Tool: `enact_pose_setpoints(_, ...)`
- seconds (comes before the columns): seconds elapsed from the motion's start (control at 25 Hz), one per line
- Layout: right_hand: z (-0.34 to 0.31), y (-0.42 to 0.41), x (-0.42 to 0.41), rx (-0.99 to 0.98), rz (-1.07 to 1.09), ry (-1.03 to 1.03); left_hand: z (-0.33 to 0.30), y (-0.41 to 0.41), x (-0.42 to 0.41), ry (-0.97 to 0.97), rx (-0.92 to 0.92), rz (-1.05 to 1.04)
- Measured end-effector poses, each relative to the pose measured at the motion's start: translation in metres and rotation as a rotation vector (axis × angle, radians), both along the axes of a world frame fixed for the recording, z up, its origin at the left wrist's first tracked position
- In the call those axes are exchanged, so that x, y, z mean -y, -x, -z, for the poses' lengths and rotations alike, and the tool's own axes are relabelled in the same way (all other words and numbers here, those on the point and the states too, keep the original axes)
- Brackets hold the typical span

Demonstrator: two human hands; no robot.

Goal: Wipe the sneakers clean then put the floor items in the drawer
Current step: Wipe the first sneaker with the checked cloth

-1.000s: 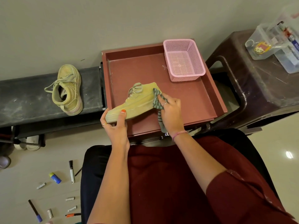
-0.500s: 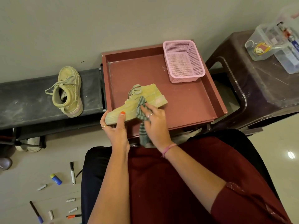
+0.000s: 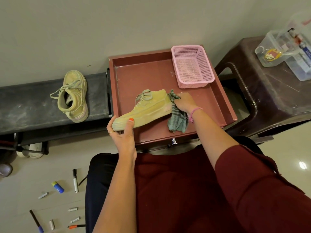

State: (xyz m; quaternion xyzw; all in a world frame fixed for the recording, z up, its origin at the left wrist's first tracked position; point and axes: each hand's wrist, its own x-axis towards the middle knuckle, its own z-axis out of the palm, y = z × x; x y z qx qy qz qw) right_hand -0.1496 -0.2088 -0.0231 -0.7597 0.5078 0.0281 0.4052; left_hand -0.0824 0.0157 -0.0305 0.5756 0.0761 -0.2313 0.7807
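A yellow-green sneaker [image 3: 144,108] is held on its side over the front half of the open reddish-brown drawer [image 3: 218,91], toe toward the drawer's front left corner. The left hand [image 3: 123,132] grips the toe, thumb on the upper and fingers curled under the sole. The right hand [image 3: 184,102] pinches a green checked cloth [image 3: 177,119] against the heel; the cloth's loose end hangs toward the drawer's front edge. A pink mesh basket [image 3: 193,66] sits in the drawer's back right corner. The second sneaker [image 3: 74,95] lies on a dark low shelf [image 3: 25,105] just left of the drawer. On the floor [image 3: 25,187] at lower left lie scattered items: a white marker [image 3: 75,180], a blue-and-yellow tube [image 3: 57,187], and several small sticks, perhaps crayons [image 3: 73,209]. A dark stool [image 3: 269,101] right of the drawer carries clear plastic containers [image 3: 286,52].
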Motion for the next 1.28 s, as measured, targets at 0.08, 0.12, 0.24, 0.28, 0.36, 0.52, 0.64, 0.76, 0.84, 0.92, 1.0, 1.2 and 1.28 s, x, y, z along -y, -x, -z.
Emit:
enact_pose_setpoints(0.08, -0.002, 0.009, -0.006, 0.148, 0.108, -0.111, -0.001, -0.003, 0.003, 0.021, -0.016, -0.013)
enact_pose_setpoints(0.12, -0.003, 0.015, -0.011, 0.232, 0.19, -0.193, -0.001, -0.005, 0.004, 0.028, -0.03, -0.012)
enact_pose_setpoints(0.24, -0.005, 0.03, -0.029, 0.4, 0.339, -0.442, 0.002, -0.01, 0.004, 0.012, -0.079, -0.013)
enact_pose_setpoints(0.28, -0.007, 0.035, -0.032, 0.423, 0.331, -0.461, 0.002, -0.012, 0.003, -0.006, -0.1, -0.022)
enact_pose_setpoints(0.36, -0.014, 0.043, -0.038, 0.49, 0.292, -0.448, 0.004, -0.016, 0.003, -0.047, -0.157, -0.059)
enact_pose_setpoints(0.52, -0.041, 0.064, -0.044, 0.635, 0.267, -0.378, -0.002, -0.017, 0.015, -0.035, -0.281, -0.076)
enact_pose_setpoints(0.64, -0.055, 0.08, -0.047, 0.717, 0.301, -0.393, -0.013, -0.014, 0.028, -0.016, -0.305, -0.033)
enact_pose_setpoints(0.76, -0.066, 0.089, -0.051, 0.767, 0.321, -0.346, -0.019, -0.002, 0.043, 0.041, -0.377, 0.057)
enact_pose_setpoints(0.84, -0.074, 0.092, -0.056, 0.789, 0.291, -0.273, -0.018, 0.011, 0.052, 0.069, -0.455, 0.102)
enact_pose_setpoints(0.92, -0.08, 0.095, -0.06, 0.793, 0.276, -0.197, -0.015, 0.022, 0.058, 0.093, -0.53, 0.118)
enact_pose_setpoints(1.0, -0.082, 0.096, -0.064, 0.775, 0.29, -0.143, -0.012, 0.032, 0.06, 0.103, -0.578, 0.132)
enact_pose_setpoints(1.2, -0.083, 0.095, -0.073, 0.745, 0.327, -0.076, -0.009, 0.053, 0.062, 0.164, -0.643, 0.186)
enact_pose_setpoints(1.28, -0.083, 0.093, -0.079, 0.738, 0.349, -0.033, -0.021, 0.065, 0.058, 0.118, -0.618, 0.232)
